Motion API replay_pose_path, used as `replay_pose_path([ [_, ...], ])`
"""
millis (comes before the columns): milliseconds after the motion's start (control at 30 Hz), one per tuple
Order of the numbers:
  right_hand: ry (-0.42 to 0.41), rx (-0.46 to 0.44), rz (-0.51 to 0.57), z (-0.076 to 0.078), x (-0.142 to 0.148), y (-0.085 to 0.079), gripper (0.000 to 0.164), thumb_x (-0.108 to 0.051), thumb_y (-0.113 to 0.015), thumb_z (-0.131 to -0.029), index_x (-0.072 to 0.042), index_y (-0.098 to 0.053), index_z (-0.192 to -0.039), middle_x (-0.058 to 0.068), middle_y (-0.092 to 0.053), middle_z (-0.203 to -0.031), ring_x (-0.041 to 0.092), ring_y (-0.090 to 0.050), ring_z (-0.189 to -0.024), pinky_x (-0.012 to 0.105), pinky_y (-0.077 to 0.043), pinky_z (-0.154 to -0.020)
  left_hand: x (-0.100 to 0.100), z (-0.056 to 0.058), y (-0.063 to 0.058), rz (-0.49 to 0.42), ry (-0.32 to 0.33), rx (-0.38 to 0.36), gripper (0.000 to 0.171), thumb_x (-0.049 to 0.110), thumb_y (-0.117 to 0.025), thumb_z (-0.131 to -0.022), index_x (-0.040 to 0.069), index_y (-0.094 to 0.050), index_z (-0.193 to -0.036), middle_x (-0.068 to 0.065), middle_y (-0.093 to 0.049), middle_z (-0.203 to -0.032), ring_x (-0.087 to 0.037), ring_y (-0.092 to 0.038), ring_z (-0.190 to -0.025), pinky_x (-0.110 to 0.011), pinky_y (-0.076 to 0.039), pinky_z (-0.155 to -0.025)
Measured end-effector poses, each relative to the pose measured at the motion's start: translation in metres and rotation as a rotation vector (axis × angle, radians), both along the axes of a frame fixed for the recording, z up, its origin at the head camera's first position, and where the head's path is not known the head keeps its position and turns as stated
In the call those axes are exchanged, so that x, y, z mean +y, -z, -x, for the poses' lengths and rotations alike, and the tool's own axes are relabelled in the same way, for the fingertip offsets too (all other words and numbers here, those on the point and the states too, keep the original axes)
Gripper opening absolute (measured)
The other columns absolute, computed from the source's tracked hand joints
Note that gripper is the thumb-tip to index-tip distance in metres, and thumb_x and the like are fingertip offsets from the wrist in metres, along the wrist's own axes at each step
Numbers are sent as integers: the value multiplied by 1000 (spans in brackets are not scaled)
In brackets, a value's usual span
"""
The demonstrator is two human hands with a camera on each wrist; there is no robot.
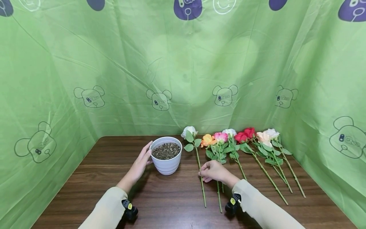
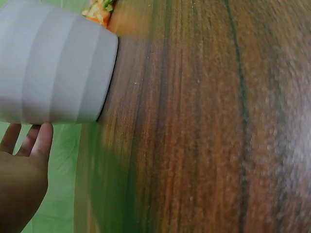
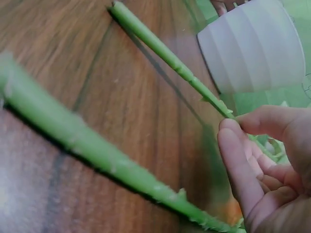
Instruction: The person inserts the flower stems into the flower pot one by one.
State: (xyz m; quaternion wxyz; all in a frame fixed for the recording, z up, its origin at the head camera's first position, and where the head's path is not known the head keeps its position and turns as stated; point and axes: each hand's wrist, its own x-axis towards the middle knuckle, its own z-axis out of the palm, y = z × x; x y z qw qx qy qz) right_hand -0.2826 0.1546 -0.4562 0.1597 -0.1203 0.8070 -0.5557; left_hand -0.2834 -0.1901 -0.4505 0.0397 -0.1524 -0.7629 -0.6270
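Note:
A white ribbed flowerpot filled with dark soil stands upright on the table. My left hand rests against its left side, fingers fairly straight, as the left wrist view also shows at the pot's wall. Just right of the pot, my right hand pinches the green stem of a white rose between thumb and fingertips. In the right wrist view the pinched stem slants above the tabletop, its cut end free. A second stem lies nearer that camera.
Right of the right hand lie several long-stemmed roses: an orange one, a pink one, red ones, a peach one and white ones. A green curtain encloses the dark wooden table at the back and sides.

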Motion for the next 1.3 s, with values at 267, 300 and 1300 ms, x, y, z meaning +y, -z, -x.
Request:
replay_pose_path([
  [267, -69, 53, 88, 6, 1, -9, 19, -6, -67, -94, 8, -56, -100, 16, -66, -84, 20, -67, -68, 42, -61, -68, 1, 0, 1, 0, 3, 20, 51, 31, -31, -112, 14, -22, -159, -23, -25, -159, -40, -31, -141, -62, -37, -106],
  [300, -72, 63, 93, 6, 1, -11, 20, -6, -67, -94, 8, -56, -101, 15, -66, -83, 21, -67, -68, 43, -61, -69, 1, 1, 2, 1, 0, 20, 51, 32, -31, -112, 15, -23, -159, -23, -26, -158, -40, -31, -141, -62, -38, -106],
  [1300, 6, 378, 164, 16, -44, -98, 21, -16, -71, -95, -1, -60, -105, 16, -68, -90, 28, -68, -74, 37, -60, -73, 4, 0, 2, -8, -12, 41, 50, 29, -31, -112, 10, -24, -158, -23, -26, -159, -41, -32, -140, -61, -40, -104],
])
